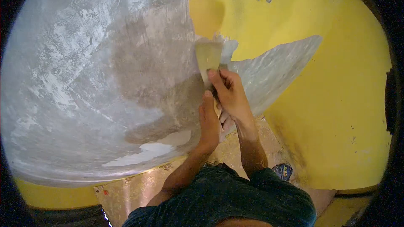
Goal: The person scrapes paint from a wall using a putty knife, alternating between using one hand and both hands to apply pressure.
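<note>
A broad-bladed scraper [209, 54] lies with its blade against a large curved surface, at the border between the bare grey area [143, 59] and the yellow paint [269, 25]. My right hand [233, 94] is closed on it, thumb and fingers at the narrow base of the blade. Just below, my left hand [209, 120] is closed around its lower end, thumb pointing up. Both hands hide most of the handle. Right of the blade, the paint edge is ragged, and a grey wedge [273, 63] tapers up to the right.
A second yellow surface [341, 113] curves down on the right. Below is a brownish, stained floor covering [139, 193], with a dark round object with yellow lettering [283, 171] near my right forearm. A pale white patch [141, 154] shows low on the grey surface.
</note>
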Motion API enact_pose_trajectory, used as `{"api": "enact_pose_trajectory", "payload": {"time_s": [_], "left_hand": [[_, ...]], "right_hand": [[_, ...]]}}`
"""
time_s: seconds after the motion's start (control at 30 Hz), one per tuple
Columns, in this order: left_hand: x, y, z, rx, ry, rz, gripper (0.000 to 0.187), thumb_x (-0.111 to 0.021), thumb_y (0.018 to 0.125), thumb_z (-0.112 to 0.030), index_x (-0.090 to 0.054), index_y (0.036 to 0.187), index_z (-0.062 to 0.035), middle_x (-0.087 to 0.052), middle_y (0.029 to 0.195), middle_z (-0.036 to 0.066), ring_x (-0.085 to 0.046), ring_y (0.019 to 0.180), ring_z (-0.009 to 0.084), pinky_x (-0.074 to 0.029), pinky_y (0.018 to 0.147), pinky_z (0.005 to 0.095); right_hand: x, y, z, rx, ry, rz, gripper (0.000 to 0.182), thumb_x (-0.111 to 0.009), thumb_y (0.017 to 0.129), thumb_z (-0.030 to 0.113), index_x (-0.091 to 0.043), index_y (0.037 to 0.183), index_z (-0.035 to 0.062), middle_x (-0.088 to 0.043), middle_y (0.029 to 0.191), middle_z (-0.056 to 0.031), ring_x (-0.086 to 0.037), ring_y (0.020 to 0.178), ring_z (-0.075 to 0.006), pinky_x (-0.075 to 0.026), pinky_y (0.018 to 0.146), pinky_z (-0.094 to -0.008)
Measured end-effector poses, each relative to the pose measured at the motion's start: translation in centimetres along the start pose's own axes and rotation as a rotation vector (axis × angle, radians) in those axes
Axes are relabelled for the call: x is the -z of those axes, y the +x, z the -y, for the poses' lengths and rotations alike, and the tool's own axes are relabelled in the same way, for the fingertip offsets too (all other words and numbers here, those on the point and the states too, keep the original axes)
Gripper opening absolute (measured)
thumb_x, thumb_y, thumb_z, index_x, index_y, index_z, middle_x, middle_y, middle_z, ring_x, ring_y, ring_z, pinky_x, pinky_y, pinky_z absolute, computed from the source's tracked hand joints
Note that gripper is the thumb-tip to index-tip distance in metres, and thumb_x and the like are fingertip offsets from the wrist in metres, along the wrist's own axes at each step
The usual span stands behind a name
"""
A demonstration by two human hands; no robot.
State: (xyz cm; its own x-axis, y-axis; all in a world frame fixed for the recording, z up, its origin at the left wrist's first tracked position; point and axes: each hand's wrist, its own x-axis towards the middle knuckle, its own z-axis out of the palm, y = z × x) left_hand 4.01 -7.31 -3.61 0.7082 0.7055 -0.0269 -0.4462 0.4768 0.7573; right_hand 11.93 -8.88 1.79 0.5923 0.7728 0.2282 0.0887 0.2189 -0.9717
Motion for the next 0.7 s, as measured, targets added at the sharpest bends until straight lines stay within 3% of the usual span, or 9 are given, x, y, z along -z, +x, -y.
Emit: {"api": "enact_pose_trajectory", "payload": {"time_s": [0.1, 0.17, 0.2, 0.27, 0.37, 0.5, 0.57, 0.63, 0.7], "left_hand": [[0.2, 1.0, 0.5, -0.018, -0.031, -0.022, 0.046, -0.038, 0.094, -0.058, -0.052, 0.092, -0.0146, -0.041, 0.055, -0.004, -0.035, 0.037, 0.0069, -0.031, 0.032, 0.0226], [0.2, 1.5, 0.7, -0.063, -0.03, -0.025, 0.046, -0.037, 0.095, -0.058, -0.052, 0.093, -0.0142, -0.041, 0.055, -0.004, -0.035, 0.036, 0.0071, -0.031, 0.032, 0.0221], [0.2, 1.3, 1.0, -0.082, 0.04, -0.06, 0.047, -0.036, 0.095, -0.058, -0.052, 0.094, -0.0141, -0.04, 0.054, -0.004, -0.034, 0.036, 0.0082, -0.031, 0.032, 0.0229], [0.9, 1.1, 1.4, -0.106, 0.113, -0.092, 0.048, -0.036, 0.094, -0.059, -0.052, 0.095, -0.0141, -0.04, 0.054, -0.004, -0.034, 0.035, 0.0094, -0.031, 0.032, 0.0237], [1.2, 1.1, 1.8, -0.019, 0.06, -0.011, 0.047, -0.035, 0.095, -0.059, -0.051, 0.098, -0.0148, -0.038, 0.053, -0.004, -0.033, 0.034, 0.0106, -0.031, 0.032, 0.0245], [-0.9, 0.3, 0.8, -0.034, 0.042, -0.014, 0.046, -0.037, 0.094, -0.059, -0.051, 0.098, -0.0156, -0.037, 0.053, -0.004, -0.033, 0.034, 0.01, -0.03, 0.032, 0.0256], [-0.9, -0.5, 1.2, -0.032, 0.018, -0.056, 0.046, -0.037, 0.094, -0.059, -0.051, 0.096, -0.015, -0.038, 0.053, -0.004, -0.034, 0.034, 0.0098, -0.03, 0.032, 0.0261], [-0.9, -0.9, 1.5, 0.131, -0.136, -0.123, 0.048, -0.038, 0.093, -0.06, -0.051, 0.093, -0.0134, -0.039, 0.053, -0.003, -0.034, 0.035, 0.0107, -0.031, 0.032, 0.0274], [-1.1, -1.0, 1.2, 0.085, -0.058, -0.062, 0.047, -0.038, 0.094, -0.058, -0.051, 0.092, -0.013, -0.04, 0.053, -0.002, -0.035, 0.034, 0.0107, -0.029, 0.031, 0.0275]], "right_hand": [[-0.2, 0.6, -0.6, -0.05, -0.036, -0.041, 0.031, -0.056, 0.095, 0.028, -0.056, 0.074, 0.0062, -0.047, 0.057, 0.0068, -0.038, 0.043, -0.001, -0.027, 0.038, -0.0199], [-0.4, 1.9, -0.1, 0.159, 0.084, 0.032, 0.031, -0.057, 0.095, 0.029, -0.056, 0.073, 0.0067, -0.047, 0.057, 0.0075, -0.037, 0.041, -0.0014, -0.026, 0.036, -0.0206], [-0.4, 1.4, 0.1, 0.161, 0.093, 0.038, 0.031, -0.057, 0.095, 0.029, -0.056, 0.073, 0.0067, -0.047, 0.057, 0.0075, -0.037, 0.041, -0.0014, -0.026, 0.036, -0.0206], [-0.2, 0.0, 0.5, -0.039, 0.135, 0.033, 0.03, -0.058, 0.094, 0.03, -0.057, 0.074, 0.0067, -0.048, 0.057, 0.0072, -0.038, 0.041, -0.0019, -0.027, 0.037, -0.0212], [-0.1, 1.2, -2.1, 0.101, 0.109, -0.045, 0.03, -0.059, 0.094, 0.031, -0.059, 0.077, 0.0068, -0.049, 0.057, 0.0069, -0.039, 0.041, -0.0017, -0.027, 0.037, -0.021], [0.7, 1.6, 0.5, 0.093, 0.158, 0.075, 0.029, -0.059, 0.093, 0.032, -0.06, 0.079, 0.0065, -0.049, 0.057, 0.007, -0.039, 0.042, -0.0016, -0.028, 0.037, -0.0205], [1.3, -0.4, 0.3, -0.154, 0.059, 0.091, 0.029, -0.059, 0.093, 0.032, -0.061, 0.079, 0.0062, -0.05, 0.057, 0.0066, -0.04, 0.041, -0.0018, -0.028, 0.037, -0.0204], [1.0, -0.4, -0.1, -0.087, 0.064, 0.09, 0.029, -0.059, 0.093, 0.031, -0.061, 0.079, 0.0057, -0.05, 0.057, 0.006, -0.041, 0.042, -0.0023, -0.029, 0.038, -0.0209], [1.3, -0.5, -0.7, -0.047, 0.067, 0.091, 0.028, -0.059, 0.093, 0.03, -0.061, 0.08, 0.0051, -0.051, 0.057, 0.0054, -0.042, 0.042, -0.0028, -0.03, 0.038, -0.0215]]}}
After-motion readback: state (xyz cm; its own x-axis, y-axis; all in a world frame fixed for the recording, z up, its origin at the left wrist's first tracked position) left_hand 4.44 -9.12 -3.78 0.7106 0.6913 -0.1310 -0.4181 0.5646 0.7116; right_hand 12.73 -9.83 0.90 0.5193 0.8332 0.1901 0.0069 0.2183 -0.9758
